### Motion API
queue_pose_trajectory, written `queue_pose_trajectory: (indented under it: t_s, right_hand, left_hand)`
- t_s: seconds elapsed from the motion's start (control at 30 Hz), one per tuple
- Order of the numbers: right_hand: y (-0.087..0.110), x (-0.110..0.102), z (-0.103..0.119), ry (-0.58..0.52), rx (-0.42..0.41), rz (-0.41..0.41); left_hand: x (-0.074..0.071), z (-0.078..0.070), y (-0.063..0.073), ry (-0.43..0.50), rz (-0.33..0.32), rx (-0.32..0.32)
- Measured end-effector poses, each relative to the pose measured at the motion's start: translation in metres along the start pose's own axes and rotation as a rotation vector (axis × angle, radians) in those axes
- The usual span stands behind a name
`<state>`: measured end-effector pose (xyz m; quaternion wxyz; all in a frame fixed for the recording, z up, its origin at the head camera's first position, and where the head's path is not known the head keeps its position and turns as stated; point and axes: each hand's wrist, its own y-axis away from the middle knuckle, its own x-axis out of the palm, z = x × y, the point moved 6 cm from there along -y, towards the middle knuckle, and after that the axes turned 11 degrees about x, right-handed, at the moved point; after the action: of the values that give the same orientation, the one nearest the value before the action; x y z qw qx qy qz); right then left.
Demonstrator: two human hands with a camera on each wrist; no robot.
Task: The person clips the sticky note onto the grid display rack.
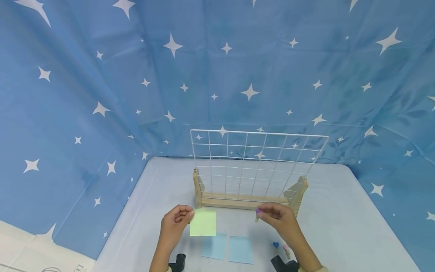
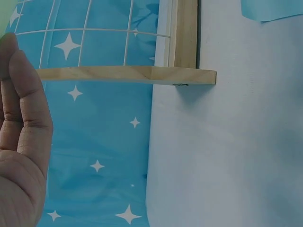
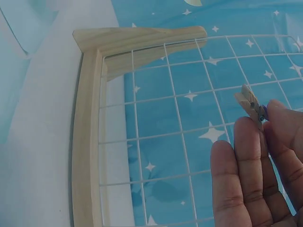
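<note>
My left hand (image 1: 172,228) pinches a pale green paper square (image 1: 203,223) by its upper left corner, between thumb and forefinger. My right hand (image 1: 283,221) pinches a small wooden clothespin (image 3: 252,105) with a purple piece on it. In the right wrist view its wooden end points up and away from the fingertips. Both hands are raised in front of a white wire grid (image 1: 259,132) that stands in a wooden base (image 1: 231,203). The left wrist view shows only a strip of the green square, at its upper left edge.
Two light blue paper squares (image 1: 241,250) lie side by side on the white tabletop (image 1: 166,181). Near my right forearm lie a clothespin with a blue heart (image 1: 275,245) and another with a pink top (image 1: 286,248). Behind hangs a blue star-patterned curtain (image 1: 204,64).
</note>
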<state>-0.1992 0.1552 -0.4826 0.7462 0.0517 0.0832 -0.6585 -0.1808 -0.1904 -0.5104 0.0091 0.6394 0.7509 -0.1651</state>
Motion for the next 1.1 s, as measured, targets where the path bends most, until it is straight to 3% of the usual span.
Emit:
queue_pose_trajectory:
  t_s: [0.27, 0.7, 1.1]
  right_hand:
    - [-0.002, 0.002, 0.005, -0.010, -0.051, 0.018]
    - [-0.003, 0.002, 0.011, -0.013, -0.030, -0.021]
    - [-0.010, 0.009, 0.019, -0.018, -0.096, -0.013]
  left_hand:
    - [0.002, -0.005, -0.003, 0.011, -0.009, 0.034]
    - [0.006, -0.015, -0.008, 0.047, -0.024, 0.084]
    - [0.010, -0.024, -0.015, 0.093, -0.036, 0.113]
